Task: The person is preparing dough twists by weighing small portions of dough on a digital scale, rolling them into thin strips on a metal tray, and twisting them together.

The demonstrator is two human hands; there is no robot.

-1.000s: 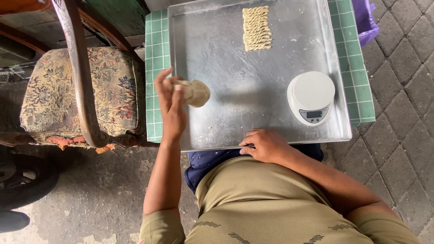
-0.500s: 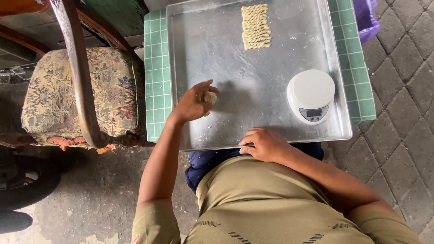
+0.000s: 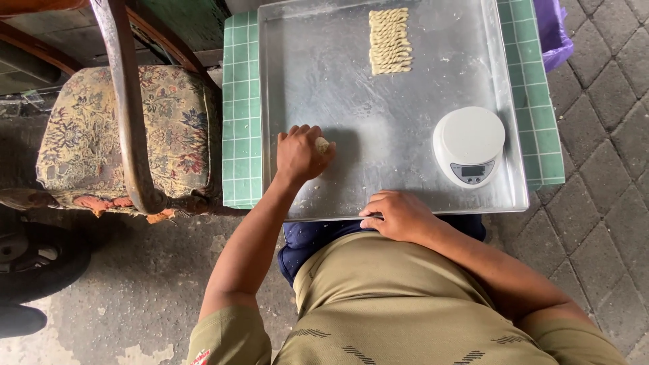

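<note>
My left hand [image 3: 301, 153] is closed around a small pale lump of dough [image 3: 322, 144], pressed down on the floured metal tray [image 3: 351, 101] near its left side. My right hand [image 3: 399, 215] rests on the tray's near rim, fingers curled over the edge, with nothing visible in it. A row of twisted dough strips [image 3: 390, 40] lies at the far middle of the tray. A white round kitchen scale [image 3: 469, 145] sits on the tray's right side.
The tray lies on a green grid cutting mat [image 3: 240, 122] over my lap. A worn floral-cushioned wooden chair [image 3: 128, 128] stands to the left. Something purple [image 3: 556, 30] lies at the far right. Paved ground surrounds it all.
My left hand, earlier raised with a flattened piece of dough, has come down onto the tray and closed over the dough, shifting right. My right hand has stayed on the rim.
</note>
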